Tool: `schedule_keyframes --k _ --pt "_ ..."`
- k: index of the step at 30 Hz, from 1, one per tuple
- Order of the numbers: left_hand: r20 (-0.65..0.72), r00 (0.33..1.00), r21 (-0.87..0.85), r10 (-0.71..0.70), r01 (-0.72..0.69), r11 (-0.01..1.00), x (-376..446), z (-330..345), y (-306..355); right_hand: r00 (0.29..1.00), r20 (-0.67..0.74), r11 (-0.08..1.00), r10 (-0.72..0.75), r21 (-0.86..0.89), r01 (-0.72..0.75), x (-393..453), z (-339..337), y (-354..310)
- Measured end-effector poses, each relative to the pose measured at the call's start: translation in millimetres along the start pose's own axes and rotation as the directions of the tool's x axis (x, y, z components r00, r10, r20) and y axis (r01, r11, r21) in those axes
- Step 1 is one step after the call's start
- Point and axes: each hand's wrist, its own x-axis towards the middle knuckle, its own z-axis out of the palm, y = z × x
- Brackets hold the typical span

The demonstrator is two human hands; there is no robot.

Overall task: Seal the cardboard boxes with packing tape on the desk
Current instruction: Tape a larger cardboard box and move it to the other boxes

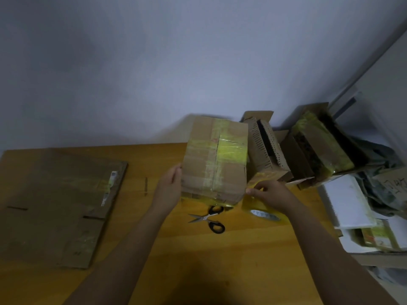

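Note:
A cardboard box (214,159) with yellow and clear tape strips stands tilted on the wooden desk (242,249). My left hand (170,186) rests flat against the box's left side with fingers straight. At the box's lower right corner my right hand (267,193) pinches a stretch of yellow tape (253,183). Just below that hand lies the yellow tape roll (264,214). Black-handled scissors (209,217) lie open on the desk in front of the box.
A flattened cardboard sheet (57,203) covers the desk's left part. Two opened boxes (266,150) (317,144) stand at the back right against the wall. White foam pieces (350,203) and crumpled plastic (383,172) sit past the desk's right edge.

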Motion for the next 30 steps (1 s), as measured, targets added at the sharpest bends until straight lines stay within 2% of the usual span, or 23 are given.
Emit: schedule_keyframes --k 3,5,8,10,11,12,13,15,16,18,21,27,28,30 --pt "0.207 0.969 -0.095 -0.136 0.159 0.983 -6 9 13 1.0 -0.007 1.0 0.007 0.001 -0.007 0 1 3" --pt "0.254 0.942 -0.092 -0.22 0.25 0.964 -6 13 12 1.0 -0.008 1.0 0.013 -0.017 -0.013 0 2 8" --pt "0.331 0.916 -0.08 -0.225 0.265 0.961 -10 8 18 1.0 -0.006 1.0 0.015 -0.015 -0.015 0 3 14" --pt "0.387 0.887 0.082 -0.251 0.238 0.968 -2 -1 18 1.0 0.003 1.0 0.017 0.008 -0.017 0 4 14" --pt "0.365 0.89 0.285 -0.273 0.173 0.943 6 -4 15 1.0 0.004 1.0 0.018 0.017 -0.018 0 3 14" --pt "0.293 0.919 0.505 -0.262 0.084 0.859 13 -5 12 1.0 0.002 1.0 0.014 0.027 -0.014 0 3 12" --pt "0.201 0.964 0.672 -0.176 -0.005 0.74 17 -1 10 1.0 0.003 0.999 0.009 0.036 -0.009 0 3 11" --pt "0.099 0.991 0.811 0.089 -0.132 0.571 13 18 8 1.0 0.009 0.999 -0.007 0.046 0.007 -1 3 8" --pt "0.089 0.984 0.8 0.157 -0.165 0.577 6 29 7 1.0 0.006 0.999 -0.018 0.043 0.017 -2 4 7" --pt "0.08 0.977 0.77 0.197 -0.186 0.61 -2 47 4 0.999 -0.008 0.999 -0.031 0.031 0.032 -3 4 9" --pt "0.108 0.965 0.809 0.24 -0.225 0.542 -2 59 1 0.999 -0.012 0.999 -0.041 0.01 0.041 -4 4 12" --pt "0.18 0.933 0.786 0.313 -0.328 0.524 0 88 15 0.996 -0.012 0.995 -0.091 0.039 0.091 1 7 15" --pt "0.226 0.928 0.777 0.296 -0.354 0.52 -1 90 17 0.996 -0.011 0.994 -0.092 0.049 0.092 1 7 17" --pt "0.34 0.877 0.765 0.339 -0.468 0.443 -5 97 13 0.994 -0.009 0.991 -0.112 0.078 0.113 2 8 18"
